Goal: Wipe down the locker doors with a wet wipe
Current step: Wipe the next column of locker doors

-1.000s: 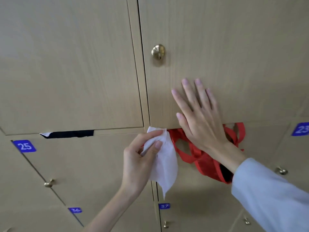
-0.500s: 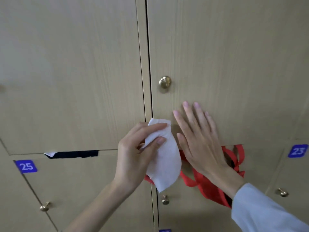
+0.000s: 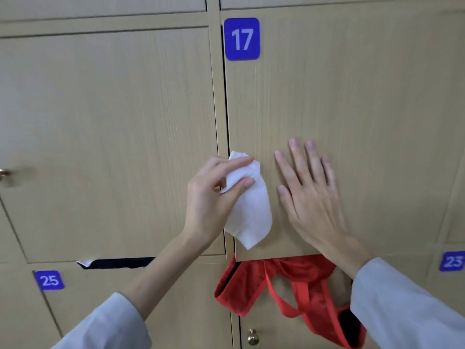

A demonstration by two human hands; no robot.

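In the middle of the frame we see the left hand [image 3: 210, 197] holding a white wet wipe [image 3: 251, 212]. Its fingers [image 3: 236, 163] are curled, with the thumb and the forefinger pinching the upper part of the wipe, and the rest of the wipe hangs down loosely. The wipe lies against the left edge of the locker door [image 3: 352, 109], which fills the right half of the frame and carries a blue label 17 [image 3: 241, 39] at its upper left corner.

Just to the right of the wipe, the right hand [image 3: 312, 197] lies flat on the same door. Its fingers are straight and a little spread, pointing up, and they hold nothing. Both arms wear light grey sleeves [image 3: 402, 308], seen in the lower corners of the frame.

Under the lower edge of door 17, a red fabric bag with straps [image 3: 251, 288] sticks out and hangs down in front of the door below. A small brass knob [image 3: 252, 336] is at the bottom centre of the frame.

To the left, the neighbouring door [image 3: 108, 137] fills the left half. Under its lower edge a dark strip [image 3: 118, 263] shows in the gap. Below it, in the lower left, is a blue label 25 [image 3: 49, 280], and at the right edge of the frame a blue label 23 [image 3: 452, 261].
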